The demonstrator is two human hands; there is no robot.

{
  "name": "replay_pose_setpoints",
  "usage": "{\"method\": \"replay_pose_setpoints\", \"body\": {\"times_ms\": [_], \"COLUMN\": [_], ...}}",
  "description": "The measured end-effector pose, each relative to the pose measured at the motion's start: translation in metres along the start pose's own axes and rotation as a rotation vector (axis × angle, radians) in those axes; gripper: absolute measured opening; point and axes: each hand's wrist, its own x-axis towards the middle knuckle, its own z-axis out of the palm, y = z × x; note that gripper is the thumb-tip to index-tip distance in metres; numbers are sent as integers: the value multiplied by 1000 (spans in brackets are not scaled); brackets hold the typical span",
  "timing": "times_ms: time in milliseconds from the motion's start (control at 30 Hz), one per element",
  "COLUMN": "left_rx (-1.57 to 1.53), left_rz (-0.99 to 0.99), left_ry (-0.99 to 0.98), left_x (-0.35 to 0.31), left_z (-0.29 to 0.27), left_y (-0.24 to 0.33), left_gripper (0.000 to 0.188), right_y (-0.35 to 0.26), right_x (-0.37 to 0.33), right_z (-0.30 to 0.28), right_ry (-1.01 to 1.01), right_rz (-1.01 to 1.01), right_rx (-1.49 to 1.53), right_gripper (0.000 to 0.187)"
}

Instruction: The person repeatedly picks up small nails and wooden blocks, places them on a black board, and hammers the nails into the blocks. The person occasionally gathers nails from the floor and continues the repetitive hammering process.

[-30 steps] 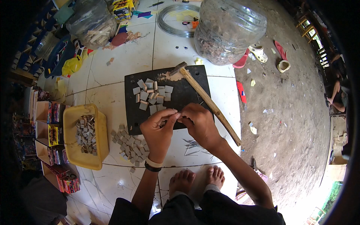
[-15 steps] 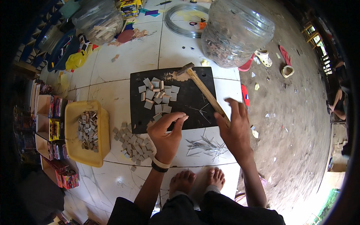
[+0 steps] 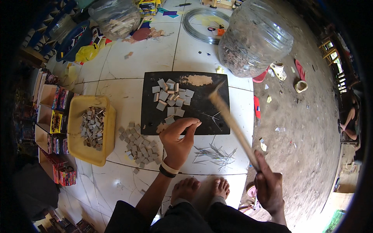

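Note:
My right hand [image 3: 269, 184] grips the end of a wooden-handled hammer [image 3: 233, 120], raised and slightly blurred, with its head over the right part of a black mat [image 3: 186, 112]. At the mat's front edge, my left hand [image 3: 179, 138] is closed in a pinch; what sits between thumb and forefinger is too small to make out. Small grey-faced square wooden pieces [image 3: 171, 95] lie scattered on the mat's left half. A few thin nails [image 3: 211, 116] lie on its right side, with a heap of nails [image 3: 215, 156] on the tiles in front.
More square pieces [image 3: 140, 145] are piled on the tiles, and a yellow basin [image 3: 110, 136] holds others. A big clear plastic jar [image 3: 256, 39] stands far right near a wire coil [image 3: 190, 29]. My bare feet [image 3: 186, 190] are close in front.
My right hand has taken up the hammer from the mat and drawn back toward me on the right, lifting it. My left hand keeps its pinch at the mat's edge.

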Motion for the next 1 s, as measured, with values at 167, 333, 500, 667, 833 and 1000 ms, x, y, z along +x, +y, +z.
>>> {"method": "replay_pose_setpoints", "body": {"times_ms": [167,333,500,667,833,1000], "left_rx": [27,88,67,86,36,66], "left_rz": [17,17,46,48,48,50], "left_ry": [20,17,21,24,26,18], "left_x": [-4,-3,-3,-4,-4,-3], "left_z": [2,-1,0,1,2,2], "left_y": [0,2,2,-2,-3,-4], "left_gripper": [15,14,16,17,18,17], "right_y": [-6,-1,4,4,1,6], "right_x": [-24,-30,-31,-30,-31,-29], "right_z": [-1,5,13,12,14,17], "right_ry": [-58,-104,18,-117,-59,-75], "right_rz": [-5,5,-93,20,-18,-16], "right_rx": [-128,-217,-149,-289,-186,-203], "right_gripper": [72,73,74,72,70,69]}}
